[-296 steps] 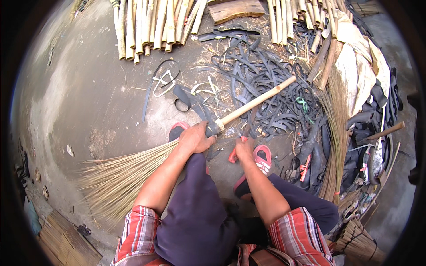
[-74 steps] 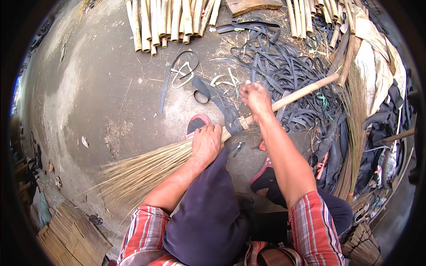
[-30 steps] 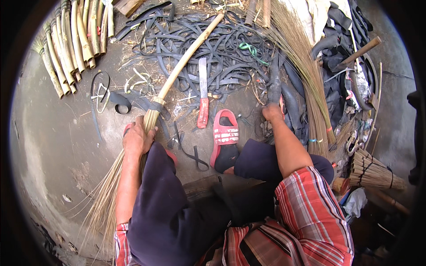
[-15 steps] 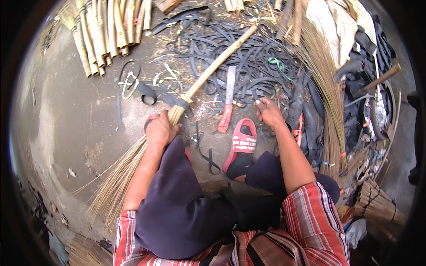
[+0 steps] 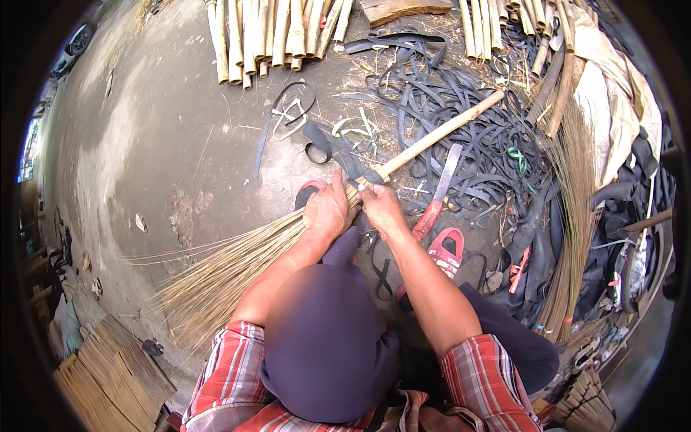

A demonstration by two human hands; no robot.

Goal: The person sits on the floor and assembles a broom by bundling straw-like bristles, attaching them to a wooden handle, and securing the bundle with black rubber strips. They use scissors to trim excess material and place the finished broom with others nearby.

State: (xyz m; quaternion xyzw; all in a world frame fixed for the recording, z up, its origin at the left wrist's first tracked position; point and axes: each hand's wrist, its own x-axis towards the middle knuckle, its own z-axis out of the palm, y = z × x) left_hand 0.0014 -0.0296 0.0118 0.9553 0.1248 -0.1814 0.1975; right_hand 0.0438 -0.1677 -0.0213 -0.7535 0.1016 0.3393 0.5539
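Observation:
A straw broom lies slantwise before me, its pale stick handle pointing to the far right and its bristles fanning toward the near left. Dark rubber strip wraps the neck where straw meets stick. My left hand is closed around the straw just below that wrap. Right beside it, my right hand is closed, thumb and finger pinched at the wrapped neck; what lies between the fingertips is hidden. A knife with a red-wrapped grip lies on the ground to the right, by my sandal.
Tangled black rubber strips cover the ground beyond the knife. Bamboo sticks stand bundled at the far side, near a wooden block. Long straw and rubber tubing lie at right. Flat straw bundles lie at near left.
My right hand has come left from above the strips to the broom's neck. My left hand still holds the straw. The whole view has shifted, with things appearing farther right.

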